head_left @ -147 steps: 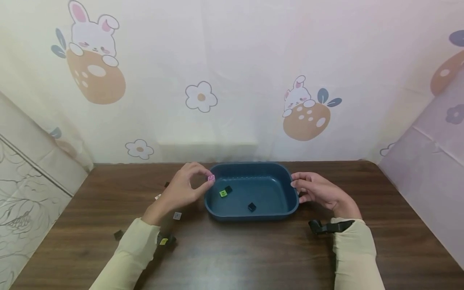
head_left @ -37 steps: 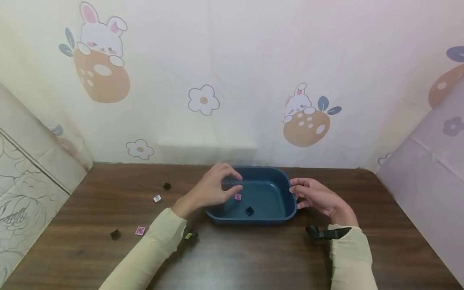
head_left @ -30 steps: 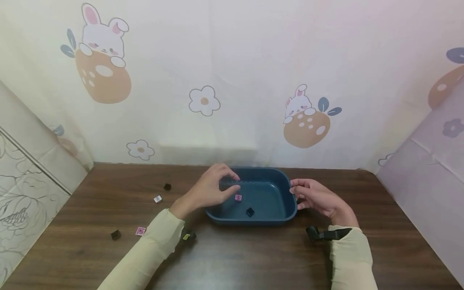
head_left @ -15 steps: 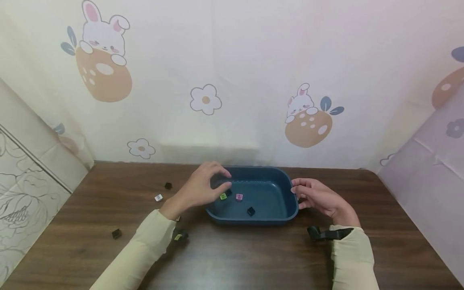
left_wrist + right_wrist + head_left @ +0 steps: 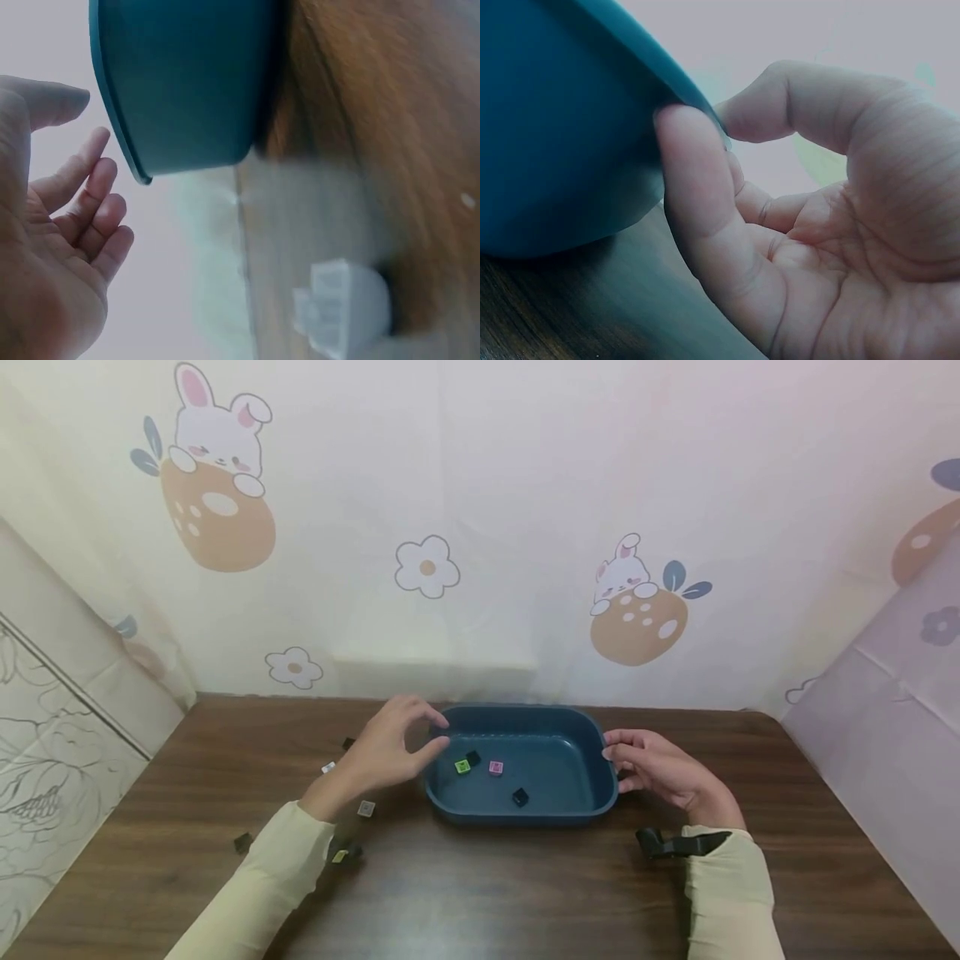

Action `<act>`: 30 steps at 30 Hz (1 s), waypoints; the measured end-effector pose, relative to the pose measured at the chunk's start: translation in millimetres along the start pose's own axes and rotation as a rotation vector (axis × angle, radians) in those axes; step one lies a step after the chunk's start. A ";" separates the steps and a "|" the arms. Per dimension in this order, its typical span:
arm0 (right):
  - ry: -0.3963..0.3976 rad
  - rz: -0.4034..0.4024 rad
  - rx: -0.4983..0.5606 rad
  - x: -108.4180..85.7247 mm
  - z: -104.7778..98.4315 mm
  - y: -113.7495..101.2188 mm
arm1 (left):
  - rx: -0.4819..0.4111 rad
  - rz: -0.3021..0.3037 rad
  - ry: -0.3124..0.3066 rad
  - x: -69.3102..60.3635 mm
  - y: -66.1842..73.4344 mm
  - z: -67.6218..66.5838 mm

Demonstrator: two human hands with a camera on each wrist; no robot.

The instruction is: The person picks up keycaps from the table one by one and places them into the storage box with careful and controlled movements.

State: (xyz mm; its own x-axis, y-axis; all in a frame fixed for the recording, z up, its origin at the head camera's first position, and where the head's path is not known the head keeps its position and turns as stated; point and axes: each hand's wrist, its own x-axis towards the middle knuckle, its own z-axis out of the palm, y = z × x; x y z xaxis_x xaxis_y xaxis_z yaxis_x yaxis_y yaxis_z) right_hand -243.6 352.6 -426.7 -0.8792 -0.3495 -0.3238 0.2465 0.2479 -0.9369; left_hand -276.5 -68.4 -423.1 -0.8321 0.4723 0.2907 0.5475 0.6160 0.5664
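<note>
A dark blue oblong tub (image 5: 517,817) stands near the table's back edge. Inside lie a green keycap (image 5: 462,767), a pink keycap (image 5: 496,767) and two black keycaps, one (image 5: 521,797) near the front wall. My right hand (image 5: 663,764) pinches the tub's right rim between thumb and finger, plain in the right wrist view. At the left rim, my left hand (image 5: 386,747) hovers with thumb and fingers apart, holding nothing. The left wrist view shows that hand beside the tub wall, and a blurred white keycap (image 5: 341,307) on the table.
Left of the tub, several loose keycaps lie on the brown wooden table (image 5: 480,893): a whitish one (image 5: 366,808), a white one (image 5: 328,767) and a black one (image 5: 243,842). Black camera mounts sit on both wrists. A patterned cloth (image 5: 480,610) hangs behind.
A pink keycap held by my left hand earlier now lies in the tub. That hand has drawn back leftward from over the tub. The right hand keeps its hold on the rim.
</note>
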 end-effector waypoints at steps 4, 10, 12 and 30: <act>-0.003 -0.003 0.001 0.5 -0.2 -0.8 | 0.009 0.026 0.024 -6.4 -6.7 -5.2; 0.007 -0.001 -0.002 0.2 -0.6 0.3 | 0.004 0.045 0.063 -14.2 -13.8 -13.6; 0.008 -0.002 -0.004 0.0 -0.8 1.1 | 0.008 0.039 0.067 -18.1 -16.0 -16.3; 0.000 -0.004 -0.006 0.3 -0.8 1.3 | 0.036 -0.023 0.065 -55.1 -42.1 -20.5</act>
State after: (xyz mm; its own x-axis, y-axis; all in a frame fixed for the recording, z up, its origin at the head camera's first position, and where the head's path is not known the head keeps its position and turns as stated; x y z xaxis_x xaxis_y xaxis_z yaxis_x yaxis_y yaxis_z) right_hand -243.9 353.5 -428.0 -0.8802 -0.3500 -0.3205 0.2410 0.2521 -0.9372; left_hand -255.5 -133.3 -447.1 -0.8478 0.4167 0.3280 0.5301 0.6487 0.5460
